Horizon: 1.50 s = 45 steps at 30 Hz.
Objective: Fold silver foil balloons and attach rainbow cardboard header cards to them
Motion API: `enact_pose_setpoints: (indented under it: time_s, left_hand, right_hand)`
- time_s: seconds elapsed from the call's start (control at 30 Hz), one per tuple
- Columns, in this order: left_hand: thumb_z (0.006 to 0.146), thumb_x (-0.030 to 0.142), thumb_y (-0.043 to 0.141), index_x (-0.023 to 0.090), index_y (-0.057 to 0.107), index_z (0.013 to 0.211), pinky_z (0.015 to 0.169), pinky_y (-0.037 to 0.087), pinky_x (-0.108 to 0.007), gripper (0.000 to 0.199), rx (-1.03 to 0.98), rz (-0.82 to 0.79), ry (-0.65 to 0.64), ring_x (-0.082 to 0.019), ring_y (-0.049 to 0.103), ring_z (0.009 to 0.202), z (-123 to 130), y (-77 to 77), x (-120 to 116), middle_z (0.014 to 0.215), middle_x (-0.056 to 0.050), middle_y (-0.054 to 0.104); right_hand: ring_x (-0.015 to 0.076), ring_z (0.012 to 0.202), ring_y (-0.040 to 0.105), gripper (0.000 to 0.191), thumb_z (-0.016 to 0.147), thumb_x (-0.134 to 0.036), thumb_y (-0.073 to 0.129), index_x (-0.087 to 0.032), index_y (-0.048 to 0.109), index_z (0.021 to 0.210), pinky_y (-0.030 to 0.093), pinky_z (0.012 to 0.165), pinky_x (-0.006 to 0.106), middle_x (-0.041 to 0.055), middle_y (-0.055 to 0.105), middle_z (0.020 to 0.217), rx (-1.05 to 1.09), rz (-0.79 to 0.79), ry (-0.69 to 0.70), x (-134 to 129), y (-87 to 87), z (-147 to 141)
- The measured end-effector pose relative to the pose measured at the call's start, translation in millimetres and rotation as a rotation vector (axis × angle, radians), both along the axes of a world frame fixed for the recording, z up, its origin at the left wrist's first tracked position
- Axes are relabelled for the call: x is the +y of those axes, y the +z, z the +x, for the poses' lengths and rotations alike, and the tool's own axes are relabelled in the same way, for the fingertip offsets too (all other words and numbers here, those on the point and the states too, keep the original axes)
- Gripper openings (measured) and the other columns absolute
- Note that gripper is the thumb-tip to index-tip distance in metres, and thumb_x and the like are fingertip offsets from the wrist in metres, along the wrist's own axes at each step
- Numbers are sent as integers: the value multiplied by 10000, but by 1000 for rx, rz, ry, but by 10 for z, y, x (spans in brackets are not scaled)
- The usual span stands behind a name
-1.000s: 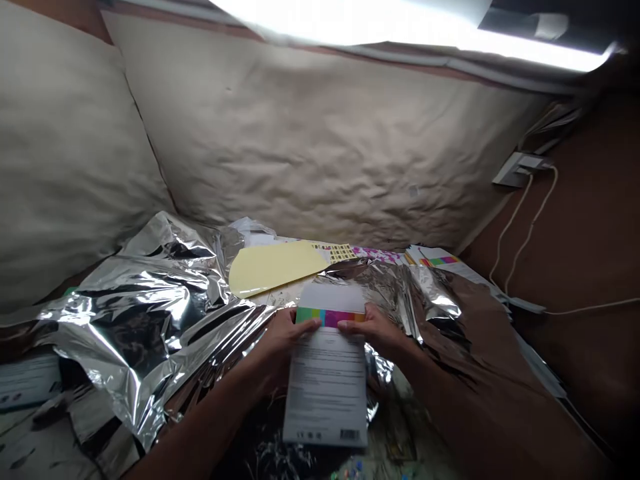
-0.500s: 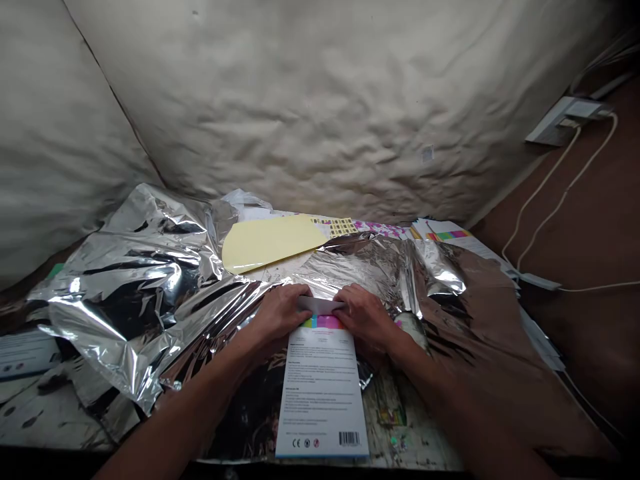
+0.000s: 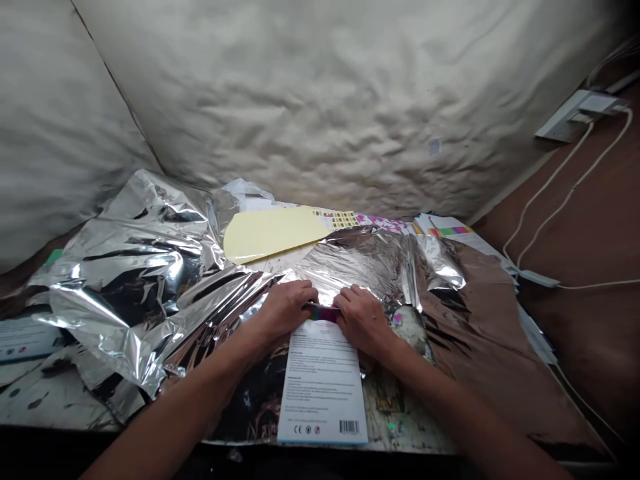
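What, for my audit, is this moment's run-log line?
left hand: at top edge of printed white card | right hand: at same edge | nearby: crumpled silver foil

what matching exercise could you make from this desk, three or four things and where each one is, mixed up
Things:
1. pale yellow sheet
2. white printed card
3. crumpled silver foil
4. white cable

Places and states:
A. running down the brown surface on the right from a white wall plate
B. lying at the far side, beyond the foil's front folds
C. top end between the left hand and right hand
D. creased and shiny, spread left of the hands

Pairs: 1-B, 2-C, 3-D, 4-A
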State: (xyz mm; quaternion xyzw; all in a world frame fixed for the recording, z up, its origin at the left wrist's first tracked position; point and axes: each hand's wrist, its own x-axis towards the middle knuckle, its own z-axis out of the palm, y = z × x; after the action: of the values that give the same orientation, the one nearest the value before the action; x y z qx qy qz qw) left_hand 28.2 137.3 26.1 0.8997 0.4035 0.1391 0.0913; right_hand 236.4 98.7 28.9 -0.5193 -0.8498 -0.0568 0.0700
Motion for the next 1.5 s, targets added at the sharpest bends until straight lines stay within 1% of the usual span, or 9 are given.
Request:
enact_pose_setpoints:
  time_s: [0.17, 0.33, 0.5, 0.67, 0.9, 1.0, 1.17, 1.33, 1.5]
  left_hand:
    - [800, 162, 648, 224, 679, 853, 667, 392, -272, 88, -32, 17, -1, -170, 629, 842, 9, -44, -18, 879, 14, 660]
    - [784, 159, 650, 223, 686, 875, 666, 406, -263, 116, -11, -23, -26, -166, 634, 820, 14, -24, -42, 893, 11, 671]
    - [789, 206, 661, 203, 682, 831, 644, 403, -272, 47, 34, -8, 5, -193, 631, 817, 80, 3, -61, 871, -21, 671]
    - [797, 190, 647, 192, 686, 794, 599, 379, -271, 39, 49, 6, -9, -199, 631, 811, 107, 20, -91, 881, -33, 678]
    - [846, 164, 616, 271, 736, 995, 710, 410, -257, 219, -87, -67, -76, -178, 645, 850, -26, 6, -66, 922, 8, 709]
    - [853, 152, 602, 290, 760, 967, 673, 389, -261, 238, -34, -42, -51, -180, 641, 828, -55, -16, -28, 891, 7, 716]
    - [891, 155, 569, 276, 759, 951, 613, 351, -270, 233, 63, 8, -137, -176, 616, 807, -52, 3, -49, 856, -12, 690]
    - [928, 199, 565, 255, 737, 965, 571, 313, -277, 184, 116, 57, -150, -179, 580, 805, -20, 19, -105, 881, -24, 661]
    - [954, 240, 546, 361, 646, 1241, 615, 339, -262, 328, 82, 56, -231, -167, 571, 859, -15, 13, -110, 1007, -24, 636]
  right_hand:
    - [222, 888, 510, 91, 815, -111, 624, -182, 642, 870, 328, 742, 348, 48, 638, 907, 12, 2, 41, -26, -32, 5]
    - [225, 933, 514, 202, 881, -123, 587, -210, 683, 1037, 334, 791, 351, 45, 663, 959, 92, -27, 122, -20, -69, 56]
    - [232, 903, 512, 40, 844, -189, 657, -202, 694, 852, 321, 790, 365, 47, 670, 873, 63, -38, 134, 73, -34, 30]
    - [210, 851, 508, 104, 898, -226, 617, -185, 665, 815, 302, 758, 358, 48, 656, 846, 47, 58, 215, 83, -83, 38]
    - [198, 835, 527, 105, 904, -225, 619, -185, 668, 820, 316, 733, 331, 42, 647, 841, 62, 46, 181, 73, -143, 55]
    - [207, 881, 550, 121, 935, -223, 592, -193, 700, 978, 351, 758, 329, 60, 673, 924, 100, 15, 198, 103, -121, 78]
    - [240, 1016, 571, 273, 992, -273, 511, -195, 639, 1221, 431, 865, 376, 111, 671, 1123, 193, -30, 347, 4, -1, 210]
    - [218, 929, 627, 233, 979, -330, 531, -207, 658, 1132, 504, 821, 346, 95, 667, 1035, 421, -120, 151, -357, 81, 206]
    - [229, 900, 653, 254, 972, -346, 539, -233, 631, 1180, 500, 734, 338, 82, 650, 1116, 231, -255, -23, -507, 59, 27]
